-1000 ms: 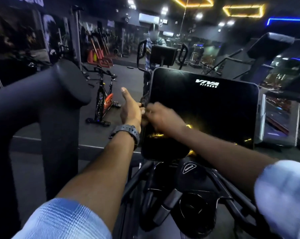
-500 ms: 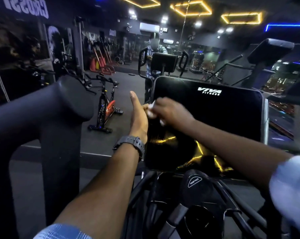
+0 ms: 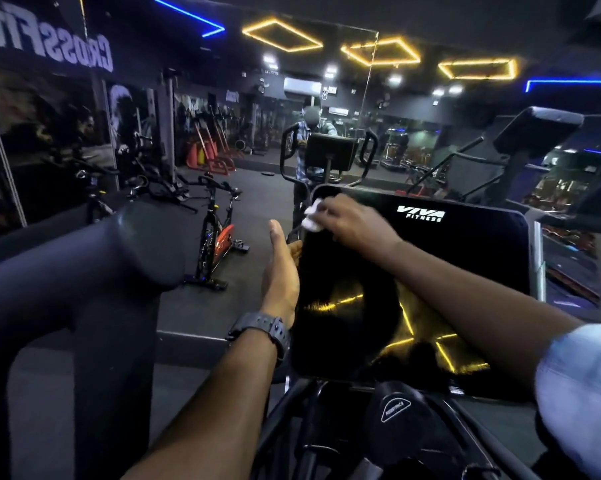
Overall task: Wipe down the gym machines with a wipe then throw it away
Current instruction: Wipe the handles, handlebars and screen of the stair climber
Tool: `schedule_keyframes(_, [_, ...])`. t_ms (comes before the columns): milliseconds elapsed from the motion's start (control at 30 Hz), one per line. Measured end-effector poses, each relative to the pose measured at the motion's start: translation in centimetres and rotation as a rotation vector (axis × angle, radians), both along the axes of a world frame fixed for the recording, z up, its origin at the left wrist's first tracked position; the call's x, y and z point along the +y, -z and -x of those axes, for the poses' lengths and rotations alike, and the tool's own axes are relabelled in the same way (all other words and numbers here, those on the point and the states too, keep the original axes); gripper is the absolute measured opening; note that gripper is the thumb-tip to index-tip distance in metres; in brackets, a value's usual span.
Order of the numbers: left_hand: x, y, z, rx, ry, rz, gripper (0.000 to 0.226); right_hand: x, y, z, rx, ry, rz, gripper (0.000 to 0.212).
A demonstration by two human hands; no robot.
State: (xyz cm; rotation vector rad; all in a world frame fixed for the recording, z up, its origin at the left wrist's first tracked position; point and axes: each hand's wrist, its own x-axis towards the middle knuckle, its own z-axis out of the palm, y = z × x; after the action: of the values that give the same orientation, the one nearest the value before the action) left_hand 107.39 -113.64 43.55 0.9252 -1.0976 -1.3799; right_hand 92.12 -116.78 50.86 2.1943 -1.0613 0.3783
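Dark gym interior, seen from the head camera. The wipe (image 3: 313,214), a small crumpled white wad with no clear long axis, lies at the upper left corner of the black console screen (image 3: 430,289), at about 11 o'clock on the panel. The right hand (image 3: 352,221) is clenched on the wipe and presses it against the glass; the white material projects from the fingers toward 9 o'clock, beyond the knuckles. The right forearm runs diagonally from 4 o'clock across the face of the screen, its pale sleeve (image 3: 583,393) at the frame's lower right. The left hand (image 3: 281,271) stands edge-on at the screen's left border, at about 9 o'clock on the panel, thumb pointing to 12 o'clock; its fingers curl behind the edge, gripping it. It sits just below and to the left of the wipe, apart from it. A dark wristwatch (image 3: 262,329) circles the left wrist. The screen bears a "VIVA FITNESS" logo (image 3: 420,213) near 12 o'clock and reflects yellow ceiling lights. A padded black handle (image 3: 95,268) fills 9 o'clock of the frame; a spin bike (image 3: 219,237) stands on the floor beyond.
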Motion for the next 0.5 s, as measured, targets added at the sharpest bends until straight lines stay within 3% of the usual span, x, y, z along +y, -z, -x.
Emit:
schedule_keyframes(100, [-0.1, 0.1, 0.1, -0.030, -0.020, 0.019, 0.108, -2.2, -2.3, 2.7, -0.354, 0.303, 0.111, 0.022])
schedule_keyframes(133, [-0.2, 0.2, 0.1, -0.034, -0.021, 0.027, 0.105, -2.2, -1.9, 2.7, -0.364, 0.338, 0.098, 0.023])
schedule_keyframes(267, [-0.4, 0.7, 0.6, -0.065, -0.035, 0.072, 0.087, 0.9, 0.2, 0.5, -0.089, 0.165, -0.026, 0.056])
schedule_keyframes(333, [-0.3, 0.8, 0.9, -0.070, -0.055, 0.093, 0.078, 0.8, -0.5, 0.1, -0.114, 0.184, -0.012, 0.066])
schedule_keyframes(433, [-0.9, 1.4, 1.2, -0.095, -0.071, 0.130, 0.064, 0.5, -1.2, 0.5, -0.142, 0.209, 0.029, 0.059])
schedule_keyframes(500, [-0.9, 1.5, 1.2, -0.136, -0.082, 0.139, 0.075, 1.2, -1.0, 2.1, -0.146, 0.233, 0.018, 0.047])
